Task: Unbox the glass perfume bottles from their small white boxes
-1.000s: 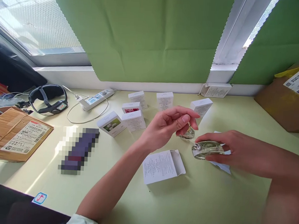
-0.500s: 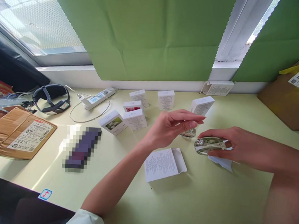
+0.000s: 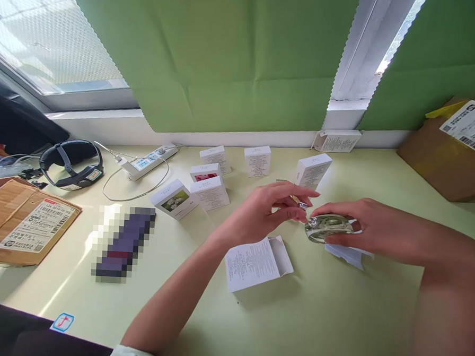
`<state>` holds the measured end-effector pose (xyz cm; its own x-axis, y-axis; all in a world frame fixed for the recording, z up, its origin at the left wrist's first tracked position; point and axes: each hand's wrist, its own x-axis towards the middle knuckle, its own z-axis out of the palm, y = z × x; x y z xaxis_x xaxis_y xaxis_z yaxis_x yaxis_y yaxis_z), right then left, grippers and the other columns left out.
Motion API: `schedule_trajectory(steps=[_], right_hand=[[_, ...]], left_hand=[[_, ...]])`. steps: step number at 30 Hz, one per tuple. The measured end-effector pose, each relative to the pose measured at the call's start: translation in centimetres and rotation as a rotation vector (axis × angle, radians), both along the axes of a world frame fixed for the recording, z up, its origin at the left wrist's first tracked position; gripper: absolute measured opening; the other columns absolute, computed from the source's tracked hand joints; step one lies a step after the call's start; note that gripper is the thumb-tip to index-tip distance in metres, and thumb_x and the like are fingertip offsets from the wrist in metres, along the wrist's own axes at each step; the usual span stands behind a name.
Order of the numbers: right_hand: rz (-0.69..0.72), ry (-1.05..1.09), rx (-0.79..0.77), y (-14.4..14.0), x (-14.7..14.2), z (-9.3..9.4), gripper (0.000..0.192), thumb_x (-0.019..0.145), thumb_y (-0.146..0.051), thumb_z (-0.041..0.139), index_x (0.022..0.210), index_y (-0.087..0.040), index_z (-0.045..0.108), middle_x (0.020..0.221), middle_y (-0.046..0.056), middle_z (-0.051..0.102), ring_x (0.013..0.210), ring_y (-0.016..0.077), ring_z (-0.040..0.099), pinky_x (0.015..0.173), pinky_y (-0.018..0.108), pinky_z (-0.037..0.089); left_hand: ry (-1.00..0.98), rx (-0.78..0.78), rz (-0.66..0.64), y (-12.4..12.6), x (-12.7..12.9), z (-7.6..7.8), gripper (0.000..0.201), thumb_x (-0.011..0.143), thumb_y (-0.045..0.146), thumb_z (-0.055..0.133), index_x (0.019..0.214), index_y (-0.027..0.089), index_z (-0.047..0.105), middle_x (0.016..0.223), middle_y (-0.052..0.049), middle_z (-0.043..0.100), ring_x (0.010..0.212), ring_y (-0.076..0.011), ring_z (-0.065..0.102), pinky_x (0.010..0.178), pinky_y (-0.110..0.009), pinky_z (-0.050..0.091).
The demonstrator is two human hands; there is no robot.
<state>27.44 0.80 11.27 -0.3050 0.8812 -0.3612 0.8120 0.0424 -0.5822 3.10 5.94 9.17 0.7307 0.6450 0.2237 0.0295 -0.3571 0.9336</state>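
My right hand grips a flat, rounded clear glass bottle lying on its side, its narrow neck pointing left. Just left of that neck, my left hand has its fingers curled, with a small shiny silver piece showing between thumb and fingers. What that piece belongs to is mostly hidden. Beneath the bottle, a crumpled white sheet rests on the table. An open white box with printed text lies below my left hand, its open end to the right.
Several small white boxes stand at the back, one with a flower picture. Left are a blurred dark phone-like object, a power strip with a cable, a headset and a brown parcel. A large carton stands right.
The view has shifted slightly. My left hand has moved a little nearer the bottle's neck, and its thumb has lowered. The round glass seen behind its fingers no longer shows there. My right hand keeps its grip.
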Motion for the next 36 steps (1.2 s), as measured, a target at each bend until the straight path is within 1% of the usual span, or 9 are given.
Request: schedule_trajectory(steps=[2, 5, 8, 11, 15, 18, 24, 31, 36], right_hand=[[0.014, 0.008, -0.046, 0.2, 0.4, -0.5, 0.053, 0.081, -0.064, 0.063, 0.128, -0.041, 0.066, 0.101, 0.001, 0.076, 0.081, 0.0257, 0.070, 0.067, 0.032, 0.051], [0.026, 0.022, -0.081, 0.3, 0.5, -0.5, 0.056, 0.083, -0.066, 0.060, 0.134, -0.042, 0.062, 0.099, 0.000, 0.076, 0.079, 0.0252, 0.069, 0.067, 0.033, 0.052], [0.034, 0.019, -0.078, 0.3, 0.3, -0.2, 0.054, 0.085, -0.066, 0.059, 0.134, -0.043, 0.062, 0.098, -0.002, 0.076, 0.079, 0.0241, 0.069, 0.068, 0.033, 0.052], [0.036, 0.029, -0.067, 0.3, 0.0, -0.1, 0.052, 0.085, -0.064, 0.061, 0.132, -0.044, 0.063, 0.099, -0.003, 0.076, 0.080, 0.0237, 0.068, 0.068, 0.032, 0.052], [0.054, 0.061, -0.059, 0.2, 0.0, -0.2, 0.052, 0.085, -0.061, 0.061, 0.134, -0.043, 0.063, 0.102, -0.003, 0.077, 0.080, 0.0232, 0.069, 0.068, 0.031, 0.052], [0.030, 0.044, -0.038, 0.1, 0.1, -0.1, 0.054, 0.085, -0.062, 0.060, 0.135, -0.043, 0.062, 0.112, -0.002, 0.075, 0.086, 0.0232, 0.069, 0.071, 0.031, 0.052], [0.044, 0.035, -0.046, 0.1, -0.1, 0.2, 0.049, 0.087, -0.057, 0.058, 0.132, -0.040, 0.064, 0.102, 0.000, 0.076, 0.081, 0.0242, 0.070, 0.067, 0.032, 0.051], [0.007, 0.016, -0.025, 0.1, -0.4, 0.3, 0.049, 0.085, -0.061, 0.058, 0.127, -0.039, 0.068, 0.105, 0.001, 0.075, 0.087, 0.0256, 0.069, 0.067, 0.032, 0.050], [0.008, 0.007, -0.031, 0.0, -0.3, 0.2, 0.053, 0.084, -0.063, 0.058, 0.132, -0.041, 0.064, 0.109, 0.001, 0.074, 0.091, 0.0259, 0.068, 0.068, 0.032, 0.050]], left_hand=[[0.070, 0.023, 0.008, -0.1, 0.1, 0.4, 0.022, 0.095, 0.025, 0.062, 0.115, 0.020, 0.070, 0.106, -0.006, 0.072, 0.091, -0.0149, 0.071, 0.086, -0.028, 0.058], [0.153, 0.126, 0.028, -0.1, 0.0, 0.8, 0.016, 0.094, 0.027, 0.063, 0.104, 0.020, 0.074, 0.100, -0.005, 0.075, 0.088, -0.0148, 0.071, 0.078, -0.025, 0.056], [0.182, 0.198, 0.020, -0.1, -0.2, 0.9, 0.017, 0.095, 0.029, 0.063, 0.104, 0.022, 0.074, 0.101, -0.004, 0.077, 0.089, -0.0153, 0.071, 0.072, -0.023, 0.053], [0.191, 0.217, 0.026, -0.1, -0.2, 0.8, 0.017, 0.094, 0.030, 0.064, 0.108, 0.023, 0.073, 0.100, -0.004, 0.077, 0.086, -0.0154, 0.071, 0.070, -0.024, 0.053], [0.211, 0.275, 0.022, 0.0, 0.0, 0.5, 0.016, 0.095, 0.031, 0.062, 0.104, 0.024, 0.073, 0.097, -0.003, 0.077, 0.084, -0.0149, 0.070, 0.069, -0.024, 0.051], [0.193, 0.304, 0.003, 0.1, 0.0, 0.2, 0.018, 0.096, 0.030, 0.060, 0.105, 0.023, 0.073, 0.099, -0.004, 0.077, 0.086, -0.0147, 0.069, 0.070, -0.024, 0.051], [0.138, 0.355, -0.014, 0.3, 0.0, -0.2, 0.019, 0.096, 0.031, 0.060, 0.102, 0.021, 0.075, 0.099, -0.006, 0.072, 0.085, -0.0145, 0.067, 0.073, -0.026, 0.052], [0.132, 0.394, 0.031, 0.4, 0.2, -0.4, 0.015, 0.093, 0.031, 0.065, 0.099, 0.022, 0.075, 0.097, -0.007, 0.068, 0.084, -0.0150, 0.065, 0.066, -0.025, 0.052], [0.077, 0.383, 0.045, 0.4, 0.3, -0.2, 0.013, 0.093, 0.028, 0.065, 0.096, 0.020, 0.075, 0.097, -0.007, 0.069, 0.078, -0.0125, 0.065, 0.065, -0.024, 0.052]])
